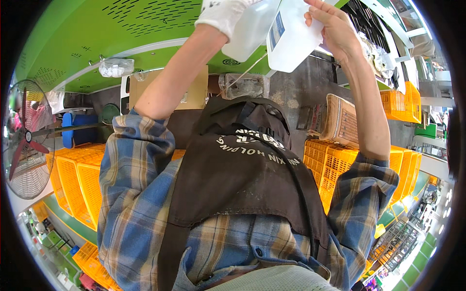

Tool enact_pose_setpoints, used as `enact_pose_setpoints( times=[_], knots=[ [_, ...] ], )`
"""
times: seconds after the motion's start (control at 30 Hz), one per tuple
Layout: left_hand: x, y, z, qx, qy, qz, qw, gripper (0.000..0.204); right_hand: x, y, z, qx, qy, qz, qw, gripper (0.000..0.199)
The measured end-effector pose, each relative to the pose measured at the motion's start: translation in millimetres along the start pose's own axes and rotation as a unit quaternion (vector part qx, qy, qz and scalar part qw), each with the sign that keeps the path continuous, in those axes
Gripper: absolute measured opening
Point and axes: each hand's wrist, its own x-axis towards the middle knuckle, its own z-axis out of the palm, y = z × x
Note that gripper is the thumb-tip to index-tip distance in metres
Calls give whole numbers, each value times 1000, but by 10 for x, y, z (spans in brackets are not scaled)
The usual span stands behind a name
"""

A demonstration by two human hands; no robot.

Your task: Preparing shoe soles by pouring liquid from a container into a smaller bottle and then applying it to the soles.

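Note:
At the top edge, two white translucent plastic containers hang side by side: a plain container (247, 36) on the left and a container with a blue-and-white label (301, 46) on the right. My left hand (221, 17), in a white glove, is against the plain one; its fingertips run out of the frame, so its grip is hidden. Bare, my right hand (337, 34) has its fingers curled over the right edge of the labelled container. The tops of both containers are cut off. A thin pale cord (247, 72) runs down from beside them.
A green perforated worktop (145, 41) spans the upper left, with a clear bag of white parts (116, 68) at its edge. Left stand a fan (28, 138), a blue bin (85, 128) and yellow crates (73, 179). More yellow crates (323, 160) and a woven bundle (342, 119) are right.

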Motion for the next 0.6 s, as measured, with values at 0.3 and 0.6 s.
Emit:
enact_pose_setpoints(
  times=[0.3,0.6],
  knots=[
    [242,-64,441,221,139,31,965,19,116,-192,2,20,48,-29,998,44],
    [148,-24,623,172,111,14,979,25,100,-223,47,25,36,-31,999,38]
  ],
)
